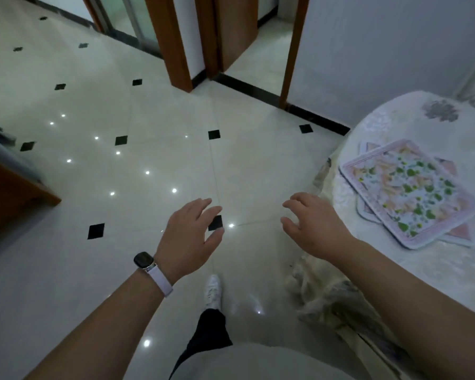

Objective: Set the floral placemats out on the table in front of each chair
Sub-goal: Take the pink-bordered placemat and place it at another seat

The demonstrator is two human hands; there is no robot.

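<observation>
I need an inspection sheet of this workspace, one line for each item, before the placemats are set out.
Surface: table at the right, covered with a pale patterned cloth.
Job's things: floral placemats stacked askew near the table edge.
Clutter: nothing seen.
Grippers: left hand and right hand open over the floor, holding nothing; watch on the left wrist.
Cables: nothing seen.
Surroundings: glossy tiled floor, wooden door frames, white wall.

The placemats [412,193] are stacked on the table [450,283], just right of the right hand [318,226]. Under the left hand [187,237] the floor [148,111] is seen, w/ a doorway [261,50] well beyond both.
</observation>
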